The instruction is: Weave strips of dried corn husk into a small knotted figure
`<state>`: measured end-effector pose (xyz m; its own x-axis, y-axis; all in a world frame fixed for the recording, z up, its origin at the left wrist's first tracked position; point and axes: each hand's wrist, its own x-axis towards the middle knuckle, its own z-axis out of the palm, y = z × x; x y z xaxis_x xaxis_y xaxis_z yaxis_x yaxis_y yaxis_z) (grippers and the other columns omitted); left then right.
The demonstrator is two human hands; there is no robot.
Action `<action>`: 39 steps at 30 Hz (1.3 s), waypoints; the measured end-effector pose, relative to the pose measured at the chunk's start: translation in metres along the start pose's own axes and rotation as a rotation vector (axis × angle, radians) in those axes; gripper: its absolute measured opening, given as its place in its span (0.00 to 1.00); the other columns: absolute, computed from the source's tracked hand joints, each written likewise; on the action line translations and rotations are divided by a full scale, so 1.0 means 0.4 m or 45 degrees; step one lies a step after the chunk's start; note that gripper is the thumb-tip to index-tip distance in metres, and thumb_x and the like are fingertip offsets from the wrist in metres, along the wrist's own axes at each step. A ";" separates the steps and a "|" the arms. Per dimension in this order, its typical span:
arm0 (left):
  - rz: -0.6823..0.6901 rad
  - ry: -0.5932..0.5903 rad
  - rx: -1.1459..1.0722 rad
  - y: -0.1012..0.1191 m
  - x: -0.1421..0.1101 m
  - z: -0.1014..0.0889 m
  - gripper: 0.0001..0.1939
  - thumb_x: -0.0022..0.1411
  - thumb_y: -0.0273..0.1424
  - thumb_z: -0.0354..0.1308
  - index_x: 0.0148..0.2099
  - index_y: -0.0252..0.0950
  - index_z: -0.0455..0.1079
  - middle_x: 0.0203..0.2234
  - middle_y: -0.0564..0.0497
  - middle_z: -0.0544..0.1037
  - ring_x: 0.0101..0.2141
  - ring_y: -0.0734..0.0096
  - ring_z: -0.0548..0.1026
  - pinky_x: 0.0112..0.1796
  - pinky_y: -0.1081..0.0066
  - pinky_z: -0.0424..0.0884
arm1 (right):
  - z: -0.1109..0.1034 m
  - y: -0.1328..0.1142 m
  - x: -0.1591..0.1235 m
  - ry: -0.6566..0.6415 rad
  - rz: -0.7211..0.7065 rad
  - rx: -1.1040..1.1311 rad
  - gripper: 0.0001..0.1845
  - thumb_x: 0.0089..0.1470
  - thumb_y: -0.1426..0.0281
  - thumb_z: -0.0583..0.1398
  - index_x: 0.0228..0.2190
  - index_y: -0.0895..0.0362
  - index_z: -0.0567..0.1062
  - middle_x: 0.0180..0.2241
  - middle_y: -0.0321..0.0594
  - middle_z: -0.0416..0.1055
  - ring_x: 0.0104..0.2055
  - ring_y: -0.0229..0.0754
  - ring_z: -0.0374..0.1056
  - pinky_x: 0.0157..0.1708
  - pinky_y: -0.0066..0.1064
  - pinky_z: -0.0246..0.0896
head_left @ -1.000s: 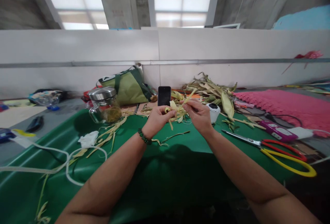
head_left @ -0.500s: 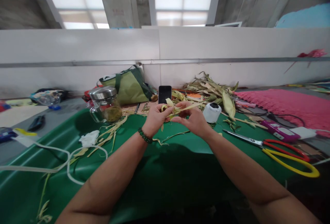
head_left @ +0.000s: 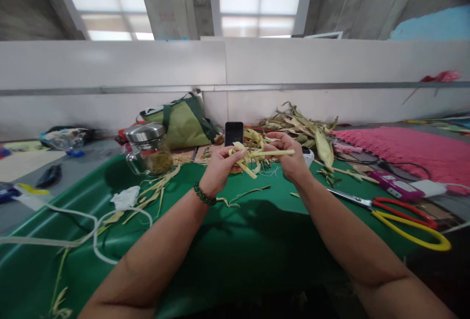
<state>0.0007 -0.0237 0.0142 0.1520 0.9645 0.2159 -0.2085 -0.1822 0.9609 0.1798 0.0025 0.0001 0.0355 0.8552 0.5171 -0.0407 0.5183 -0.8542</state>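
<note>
Between my hands is a small piece of pale yellow corn husk (head_left: 238,148), folded or looped, with strips sticking out of it. My left hand (head_left: 219,168), with a dark green bead bracelet (head_left: 204,195) at the wrist, pinches it between thumb and fingers. One short strip hangs below the thumb. A longer husk strip (head_left: 281,152) runs out to the right, across the fingers of my right hand (head_left: 292,161). These fingers are bent around the husk's right side; their exact hold is partly hidden. Both hands are above the green mat (head_left: 268,255).
Behind the hands stand a phone (head_left: 234,132) and a heap of corn husks (head_left: 293,125). A white spool (head_left: 308,156) is partly behind my right hand. Scissors (head_left: 370,204) lie right, a glass jar (head_left: 150,150) and green bag (head_left: 183,123) left. A white cord (head_left: 88,216) crosses the mat.
My right hand came in close to the left one, then drew back to the right. The long strip now lies level to the right, and another strip points down below my left thumb.
</note>
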 end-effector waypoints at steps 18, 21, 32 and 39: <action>0.108 0.020 0.121 -0.001 0.020 -0.017 0.17 0.38 0.40 0.69 0.24 0.31 0.71 0.18 0.56 0.70 0.20 0.80 0.67 0.24 0.77 0.68 | 0.042 -0.043 -0.083 -0.411 -1.043 -0.711 0.17 0.62 0.74 0.50 0.49 0.53 0.72 0.45 0.43 0.74 0.48 0.40 0.70 0.47 0.35 0.68; 0.046 0.019 0.092 0.007 0.017 -0.017 0.17 0.38 0.39 0.69 0.25 0.31 0.71 0.19 0.55 0.71 0.21 0.80 0.67 0.23 0.78 0.66 | 0.035 -0.043 -0.076 -0.483 -0.941 -0.599 0.14 0.61 0.72 0.53 0.45 0.52 0.74 0.43 0.41 0.76 0.47 0.41 0.71 0.47 0.36 0.69; 0.376 -0.163 0.648 0.010 -0.007 -0.001 0.12 0.50 0.35 0.60 0.23 0.31 0.70 0.14 0.57 0.64 0.17 0.82 0.55 0.19 0.77 0.50 | 0.037 -0.041 -0.067 -0.336 -0.460 -0.253 0.16 0.56 0.58 0.58 0.25 0.56 0.76 0.23 0.36 0.73 0.24 0.35 0.69 0.26 0.28 0.67; 0.292 -0.140 0.735 0.006 -0.002 -0.007 0.08 0.46 0.30 0.57 0.19 0.32 0.65 0.14 0.58 0.62 0.18 0.81 0.57 0.20 0.78 0.52 | 0.033 -0.051 -0.062 -0.428 -0.426 -0.425 0.11 0.54 0.65 0.60 0.26 0.58 0.77 0.21 0.35 0.70 0.23 0.33 0.62 0.23 0.26 0.57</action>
<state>-0.0026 -0.0242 0.0160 0.2703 0.8689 0.4147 0.3029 -0.4856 0.8200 0.1665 -0.0291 0.0054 -0.3289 0.6298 0.7037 0.2373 0.7764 -0.5839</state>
